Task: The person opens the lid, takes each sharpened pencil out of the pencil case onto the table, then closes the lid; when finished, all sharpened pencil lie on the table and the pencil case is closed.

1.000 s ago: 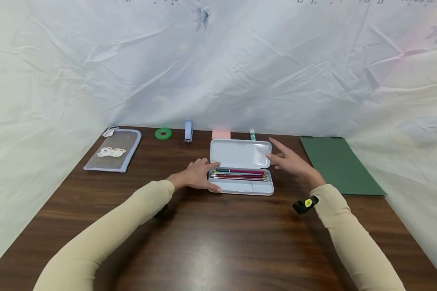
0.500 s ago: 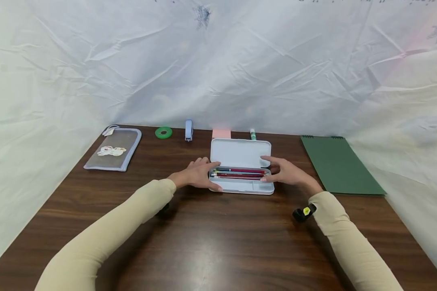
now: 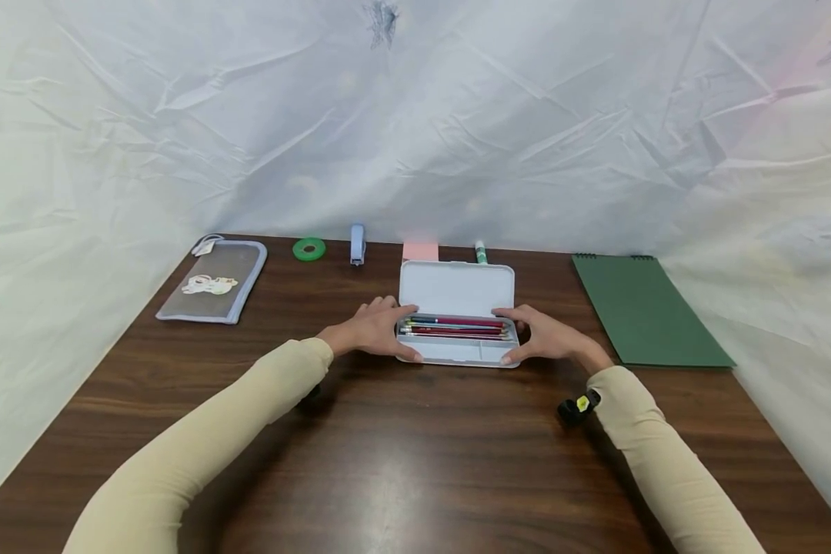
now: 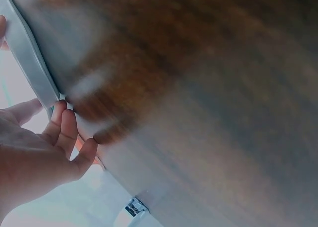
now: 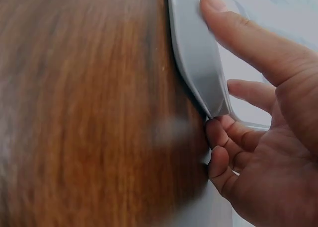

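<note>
An open white pencil case (image 3: pixel 450 352) lies on the table with its lid (image 3: pixel 457 286) tipped back. Several pencils (image 3: pixel 457 329) fill its rear compartment; the front one is split by a divider. My left hand (image 3: pixel 372 331) grips the case's left end, thumb at the front edge and index finger near the hinge. At the opposite end my right hand (image 3: pixel 547 335) holds it likewise, thumb at the front corner. In the right wrist view, curled fingers (image 5: pixel 218 160) meet the case's end wall (image 5: pixel 196 53). The left wrist view shows fingertips (image 4: pixel 60 108) at the case's corner.
A mesh zip pouch (image 3: pixel 211 283) lies at the far left. Along the back edge are a green tape roll (image 3: pixel 308 248), a blue stapler (image 3: pixel 357 245), pink sticky notes (image 3: pixel 420 251) and a green-and-white tube (image 3: pixel 481 252). A green spiral notebook (image 3: pixel 651 308) lies right.
My right hand has come down from beside the lid to the case's right end and taken hold there. My left hand keeps its place on the left end.
</note>
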Tool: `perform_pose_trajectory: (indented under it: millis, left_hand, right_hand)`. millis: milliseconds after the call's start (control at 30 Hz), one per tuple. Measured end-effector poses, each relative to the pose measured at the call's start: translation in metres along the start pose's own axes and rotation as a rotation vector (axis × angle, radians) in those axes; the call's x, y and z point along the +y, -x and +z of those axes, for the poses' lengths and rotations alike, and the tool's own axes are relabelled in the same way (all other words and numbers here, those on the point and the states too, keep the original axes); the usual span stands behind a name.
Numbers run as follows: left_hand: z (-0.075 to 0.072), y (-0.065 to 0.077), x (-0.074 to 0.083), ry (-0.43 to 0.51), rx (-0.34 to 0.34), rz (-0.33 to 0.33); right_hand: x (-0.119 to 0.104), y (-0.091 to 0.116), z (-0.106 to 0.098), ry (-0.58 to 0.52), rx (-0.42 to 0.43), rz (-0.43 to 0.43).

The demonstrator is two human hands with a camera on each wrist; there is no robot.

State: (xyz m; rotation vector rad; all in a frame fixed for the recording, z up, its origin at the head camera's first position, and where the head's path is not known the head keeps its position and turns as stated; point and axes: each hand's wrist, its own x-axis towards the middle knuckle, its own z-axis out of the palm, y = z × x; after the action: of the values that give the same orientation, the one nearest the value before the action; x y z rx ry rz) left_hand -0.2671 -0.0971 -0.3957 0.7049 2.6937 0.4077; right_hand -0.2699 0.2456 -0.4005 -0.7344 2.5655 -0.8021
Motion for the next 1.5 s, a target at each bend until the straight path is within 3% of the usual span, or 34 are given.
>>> perform_pose_trajectory:
  millis: [333, 467, 600, 700, 833, 933, 1133, 1233, 1500]
  left_hand:
    - [-0.010, 0.001, 0.007, -0.041, -0.054, -0.017]
    - [-0.018, 0.001, 0.011, -0.058, -0.002, -0.026]
    - [-0.026, -0.005, 0.015, -0.096, 0.115, 0.079]
    - [-0.029, -0.015, 0.020, -0.119, 0.145, 0.210]
    - [-0.030, -0.032, 0.034, -0.098, 0.077, 0.351]
    - [-0.030, -0.045, 0.047, -0.069, -0.007, 0.396]
    - [-0.024, -0.065, 0.063, -0.121, -0.101, 0.436]
    - [-0.022, -0.070, 0.066, -0.144, -0.118, 0.455]
    - [-0.018, -0.074, 0.068, -0.156, -0.134, 0.428]
  right_hand:
    - [0.001, 0.000, -0.002, -0.017, -0.010, 0.014]
    - [0.001, -0.001, -0.001, -0.017, -0.015, 0.018]
    - [0.002, -0.002, 0.000, -0.020, -0.010, 0.016]
    - [0.003, -0.001, 0.000, -0.024, -0.007, 0.009]
    - [0.003, -0.001, 0.000, -0.027, -0.011, 0.013]
    - [0.002, -0.001, 0.000, -0.032, -0.013, 0.027]
    - [0.002, -0.002, 0.002, -0.034, -0.016, 0.019]
    - [0.002, -0.001, 0.002, -0.040, -0.015, 0.018]
    - [0.003, -0.001, 0.000, -0.030, -0.007, 0.011]
